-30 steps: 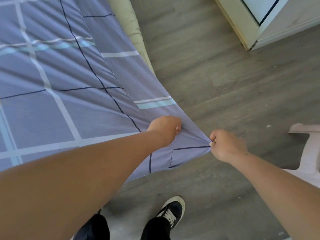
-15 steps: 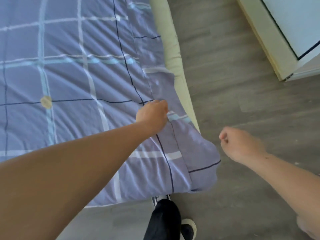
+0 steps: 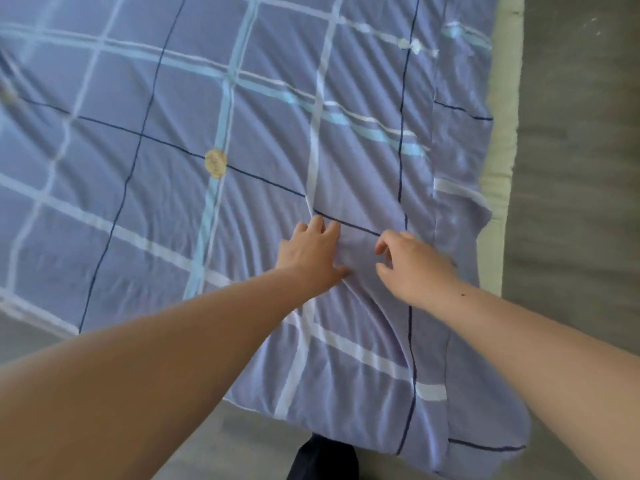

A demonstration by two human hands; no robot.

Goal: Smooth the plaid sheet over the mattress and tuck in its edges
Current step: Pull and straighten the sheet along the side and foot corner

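both hands flat-ish on the plaid sheet (image 3: 242,133), near its right corner.
left hand (image 3: 311,252) open, pressing; right hand (image 3: 412,263) loosely curled, gripping nothing; untucked edge and bare mattress (image 3: 502,140) lie rightward, nearer the right hand.

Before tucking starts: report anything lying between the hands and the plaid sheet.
Nothing visible does. The left hand and right hand are both directly on the plaid sheet, side by side near its right edge.
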